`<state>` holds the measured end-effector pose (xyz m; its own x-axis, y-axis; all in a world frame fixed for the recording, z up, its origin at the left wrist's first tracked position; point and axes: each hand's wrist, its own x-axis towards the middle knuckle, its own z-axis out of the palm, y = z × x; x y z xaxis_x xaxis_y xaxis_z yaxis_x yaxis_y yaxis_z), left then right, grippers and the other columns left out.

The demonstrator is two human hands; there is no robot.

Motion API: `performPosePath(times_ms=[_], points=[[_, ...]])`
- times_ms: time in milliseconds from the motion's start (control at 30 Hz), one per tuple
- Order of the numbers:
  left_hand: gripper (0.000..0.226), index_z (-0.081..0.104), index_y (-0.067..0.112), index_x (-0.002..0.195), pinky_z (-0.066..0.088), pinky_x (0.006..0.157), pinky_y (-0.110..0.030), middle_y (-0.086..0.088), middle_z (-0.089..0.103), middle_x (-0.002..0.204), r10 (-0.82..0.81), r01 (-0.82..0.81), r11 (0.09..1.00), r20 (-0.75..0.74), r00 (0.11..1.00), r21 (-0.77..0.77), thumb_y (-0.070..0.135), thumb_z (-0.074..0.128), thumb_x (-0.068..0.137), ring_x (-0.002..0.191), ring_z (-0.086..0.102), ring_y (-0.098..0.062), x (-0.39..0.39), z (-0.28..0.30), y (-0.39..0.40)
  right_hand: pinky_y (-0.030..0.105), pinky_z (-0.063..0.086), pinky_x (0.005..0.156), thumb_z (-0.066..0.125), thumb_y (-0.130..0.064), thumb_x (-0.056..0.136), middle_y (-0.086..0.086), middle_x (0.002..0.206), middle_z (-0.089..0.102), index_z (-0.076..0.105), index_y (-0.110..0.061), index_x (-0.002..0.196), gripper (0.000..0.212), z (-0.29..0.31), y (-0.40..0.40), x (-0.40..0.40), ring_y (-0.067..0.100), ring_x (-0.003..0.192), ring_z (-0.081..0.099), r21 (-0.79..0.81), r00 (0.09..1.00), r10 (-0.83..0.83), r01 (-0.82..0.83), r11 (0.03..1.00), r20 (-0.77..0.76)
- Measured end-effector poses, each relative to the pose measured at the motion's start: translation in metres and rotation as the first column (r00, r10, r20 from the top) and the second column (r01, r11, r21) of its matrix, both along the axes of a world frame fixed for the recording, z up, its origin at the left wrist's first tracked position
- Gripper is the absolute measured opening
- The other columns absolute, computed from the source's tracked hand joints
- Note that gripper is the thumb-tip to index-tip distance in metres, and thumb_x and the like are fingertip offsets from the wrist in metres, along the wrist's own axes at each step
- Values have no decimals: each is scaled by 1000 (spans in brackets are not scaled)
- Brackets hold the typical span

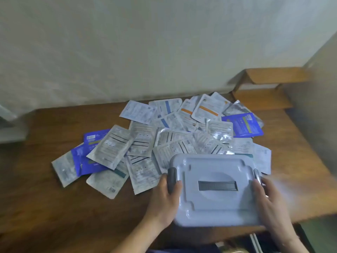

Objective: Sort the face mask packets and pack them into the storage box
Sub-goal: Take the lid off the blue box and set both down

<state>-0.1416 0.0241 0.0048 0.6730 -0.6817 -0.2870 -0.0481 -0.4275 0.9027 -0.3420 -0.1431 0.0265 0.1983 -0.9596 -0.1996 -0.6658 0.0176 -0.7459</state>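
A pale grey storage box (215, 205) with its lid on and a dark handle (217, 185) lies at the table's near edge. My left hand (166, 195) grips its left side at the dark latch (172, 179). On the right side, my right hand (268, 196) holds the other latch (256, 175). Behind the box spreads a loose pile of several face mask packets (144, 141): silver ones, blue ones (242, 125) and white ones with orange stripes (207, 109).
The wooden table (45, 203) runs under a pale wall. A wooden shelf unit (264, 84) stands at the back right. The table's front right corner ends near the box, with floor clutter below it.
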Motion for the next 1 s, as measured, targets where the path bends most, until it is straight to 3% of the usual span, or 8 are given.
performPosePath(times_ms=[233, 333, 467, 533, 733, 833, 933, 1000], points=[[26, 56, 24, 90, 39, 64, -5, 9, 63, 88, -164, 165, 986, -6, 986, 24, 46, 44, 84, 81, 59, -10, -35, -8, -65, 36, 41, 69, 47, -29, 99, -1, 90, 65, 61, -20, 104, 17, -22, -37, -61, 19, 83, 58, -58, 998, -67, 67, 996, 1], [26, 54, 23, 83, 39, 63, -8, 5, 63, 85, -192, 191, 980, 20, 981, 51, 46, 42, 79, 79, 57, -10, -36, -10, -75, 35, 40, 66, 46, -29, 98, -5, 83, 63, 59, -22, 93, 16, -23, -38, -68, 13, 77, 56, -70, 997, -77, 76, 995, -9], [48, 57, 18, 86, 39, 70, -29, -2, 64, 85, -244, 240, 967, 36, 969, 87, 60, 39, 73, 81, 58, -18, -31, -12, -81, 32, 41, 61, 44, -31, 99, -1, 62, 50, 44, -20, 69, 31, -22, -41, -70, 14, 61, 45, -80, 997, -67, 64, 995, -30], [53, 57, 16, 85, 40, 67, -26, -1, 63, 81, -271, 264, 958, 58, 961, 108, 62, 37, 71, 78, 57, -19, -27, -12, -83, 35, 39, 59, 44, -32, 99, -1, 60, 48, 42, -19, 67, 34, -21, -43, -71, 15, 59, 44, -70, 997, -58, 54, 996, -48], [17, 53, 18, 88, 38, 62, -16, 5, 56, 73, -407, 380, 907, 138, 903, 183, 25, 47, 102, 70, 52, -13, -15, -11, -80, 35, 23, 54, 36, -20, 99, 2, 59, 32, 27, -16, 62, 38, -16, -48, -76, 18, 58, 29, 64, 989, -140, 138, 988, 36], [14, 54, 24, 96, 38, 65, -13, 9, 58, 79, -471, 446, 873, 105, 876, 197, 25, 43, 104, 76, 55, -9, -7, -9, -81, 34, 27, 59, 34, -18, 100, 9, 65, 41, 37, -12, 67, 34, -24, -50, -83, 19, 65, 36, 175, 980, -196, 188, 966, 26], [30, 52, 26, 82, 40, 81, -22, 16, 52, 84, -400, 406, 896, -73, 914, 180, 29, 34, 107, 81, 51, 3, -4, -4, -83, 35, 34, 64, 37, -27, 97, 22, 77, 57, 51, 2, 77, 38, -34, -51, -86, 22, 72, 47, 328, 955, -294, 266, 907, 38], [32, 57, 22, 95, 39, 99, -25, 16, 52, 91, -324, 344, 928, -142, 935, 146, 39, 32, 105, 91, 48, 1, -3, -4, -83, 35, 37, 69, 41, -35, 90, 14, 79, 60, 53, -2, 79, 37, -36, -50, -84, 21, 75, 51, 381, 943, -324, 274, 883, 74]])
